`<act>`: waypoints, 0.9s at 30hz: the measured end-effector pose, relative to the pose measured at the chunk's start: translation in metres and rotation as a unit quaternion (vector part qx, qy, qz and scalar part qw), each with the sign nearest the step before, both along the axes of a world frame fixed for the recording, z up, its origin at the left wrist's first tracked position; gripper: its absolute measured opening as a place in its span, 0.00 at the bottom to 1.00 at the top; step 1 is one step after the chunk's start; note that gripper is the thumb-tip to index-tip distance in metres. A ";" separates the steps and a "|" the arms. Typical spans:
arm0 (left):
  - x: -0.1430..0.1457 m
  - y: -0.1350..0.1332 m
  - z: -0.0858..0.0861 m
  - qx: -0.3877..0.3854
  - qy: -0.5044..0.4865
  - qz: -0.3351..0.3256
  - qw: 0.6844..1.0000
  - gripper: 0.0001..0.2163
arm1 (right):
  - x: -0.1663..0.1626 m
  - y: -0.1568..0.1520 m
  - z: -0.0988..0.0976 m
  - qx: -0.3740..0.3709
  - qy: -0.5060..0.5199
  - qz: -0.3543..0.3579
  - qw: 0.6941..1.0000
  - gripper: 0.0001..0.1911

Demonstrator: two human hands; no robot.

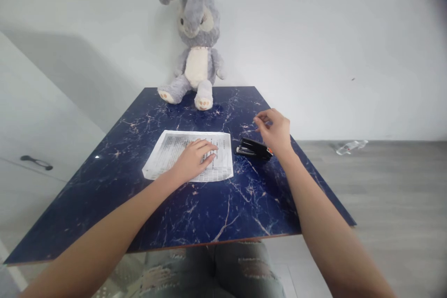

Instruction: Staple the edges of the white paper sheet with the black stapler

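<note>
My left hand [196,158] lies flat with its fingers spread on a printed sheet of paper [171,149], covering part of the text. To the right of the sheet, a black stapler [254,148] with an orange spot near its right end rests on the blue table. My right hand [274,131] is raised just above and beyond the stapler's right end. Its fingers are curled in a loose pinch toward the left; anything between the fingertips is too small to make out.
The table has a dark blue marble-patterned top [209,214]. A grey plush rabbit [197,63] sits at its far edge against the white wall. A cabinet with a dark handle [36,163] stands at left. A clear plastic item [351,147] lies on the floor at right.
</note>
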State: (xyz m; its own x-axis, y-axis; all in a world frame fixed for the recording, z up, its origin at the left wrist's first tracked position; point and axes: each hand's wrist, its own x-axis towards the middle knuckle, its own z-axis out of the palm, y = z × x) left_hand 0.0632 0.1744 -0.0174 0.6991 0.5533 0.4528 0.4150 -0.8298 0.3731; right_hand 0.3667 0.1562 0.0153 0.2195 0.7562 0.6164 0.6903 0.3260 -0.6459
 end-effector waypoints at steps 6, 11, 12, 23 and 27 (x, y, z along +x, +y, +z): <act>0.009 -0.010 -0.001 -0.132 -0.153 0.007 0.979 0.19 | -0.061 -0.029 0.016 -0.081 0.031 0.277 0.957 0.08; 0.012 -0.013 -0.004 -0.172 -0.164 -0.011 0.971 0.10 | -0.081 -0.029 0.006 -0.089 0.020 0.313 0.945 0.10; 0.012 -0.014 -0.004 -0.175 -0.165 -0.012 0.971 0.10 | -0.083 -0.029 0.005 -0.090 0.025 0.314 0.945 0.11; 0.008 -0.005 -0.006 -0.132 -0.198 0.085 0.968 0.07 | -0.019 -0.019 0.012 -0.178 -0.213 0.125 0.953 0.24; 0.007 -0.004 -0.005 -0.114 -0.202 0.069 0.970 0.05 | 0.000 -0.015 0.000 -0.321 -0.297 0.121 0.891 0.16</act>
State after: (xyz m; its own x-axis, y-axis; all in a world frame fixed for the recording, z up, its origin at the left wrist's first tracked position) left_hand 0.0701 0.1699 -0.0228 0.4024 0.7468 0.5295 0.2986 -0.6539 0.6952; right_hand 0.3670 0.1409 0.0151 -0.2189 0.9757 -0.0074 0.9324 0.2070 -0.2964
